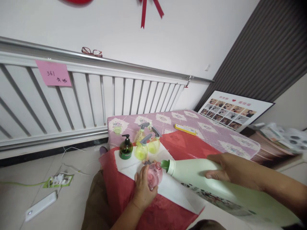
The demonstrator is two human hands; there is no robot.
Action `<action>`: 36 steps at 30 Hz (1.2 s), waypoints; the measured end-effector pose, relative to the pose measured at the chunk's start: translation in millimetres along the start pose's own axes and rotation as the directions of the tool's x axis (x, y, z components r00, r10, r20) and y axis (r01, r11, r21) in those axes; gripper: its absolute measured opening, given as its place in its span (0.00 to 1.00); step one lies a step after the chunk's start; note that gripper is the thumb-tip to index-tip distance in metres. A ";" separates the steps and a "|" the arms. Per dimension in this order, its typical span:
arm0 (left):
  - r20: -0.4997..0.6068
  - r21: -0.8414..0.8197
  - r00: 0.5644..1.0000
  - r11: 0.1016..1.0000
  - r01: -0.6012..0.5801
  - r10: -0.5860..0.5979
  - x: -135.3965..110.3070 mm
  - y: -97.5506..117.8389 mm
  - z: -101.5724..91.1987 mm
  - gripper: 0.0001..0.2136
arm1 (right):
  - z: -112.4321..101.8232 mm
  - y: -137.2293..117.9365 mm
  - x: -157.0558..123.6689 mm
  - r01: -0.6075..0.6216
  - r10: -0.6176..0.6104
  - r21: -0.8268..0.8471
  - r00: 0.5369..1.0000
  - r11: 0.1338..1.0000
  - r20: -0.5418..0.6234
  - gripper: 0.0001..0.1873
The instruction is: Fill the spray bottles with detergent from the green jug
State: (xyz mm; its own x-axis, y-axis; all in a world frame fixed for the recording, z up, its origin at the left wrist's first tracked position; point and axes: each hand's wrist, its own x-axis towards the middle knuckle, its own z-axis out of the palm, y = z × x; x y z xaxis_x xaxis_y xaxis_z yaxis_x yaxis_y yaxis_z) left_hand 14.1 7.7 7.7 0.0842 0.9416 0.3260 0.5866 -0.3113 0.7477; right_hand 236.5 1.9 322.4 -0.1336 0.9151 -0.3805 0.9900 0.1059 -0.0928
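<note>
My left hand (144, 188) is closed around a small clear pink bottle (155, 175), its neck pointing up and to the right. In my right hand (224, 168) is a large pale green jug (194, 169), tipped nearly flat. The jug's green spout (165, 164) meets or nearly meets the pink bottle's mouth; I cannot see liquid flowing. Partly behind the pink bottle lies a grey spray head (147, 163). Beyond it stand yellow spray bottles (141, 151) with grey triggers, and a dark green pump bottle (126, 150).
White cloth (124, 164) and red cloth (120, 188) cover part of a low purple patterned table (165, 119). A yellow-edged case (185, 129) lies farther back. A radiator (141, 95) runs along the wall. A power strip (59, 180) and white device (40, 206) are on the floor.
</note>
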 end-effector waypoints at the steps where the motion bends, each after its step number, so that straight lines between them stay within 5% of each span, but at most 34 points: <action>1: 0.005 -0.003 1.000 1.000 0.006 -0.006 -0.1 -0.1 0.2 0.39 | 0.3 0.4 0.0 -0.001 0.001 0.005 1.000 1.000 0.002 0.22; 36: -0.013 0.003 1.000 1.000 0.005 -0.005 -0.6 0.6 0.4 0.39 | -2.9 -3.9 -2.7 0.019 -0.019 -0.021 1.000 1.000 0.021 0.20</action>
State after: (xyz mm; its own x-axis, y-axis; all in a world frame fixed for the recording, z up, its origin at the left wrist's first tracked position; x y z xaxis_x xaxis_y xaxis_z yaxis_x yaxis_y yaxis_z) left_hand 14.7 7.0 7.7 0.0709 0.9415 0.3295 0.5897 -0.3060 0.7474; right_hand 233.1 0.1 326.5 -0.1529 0.9046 -0.3979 0.9880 0.1316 -0.0806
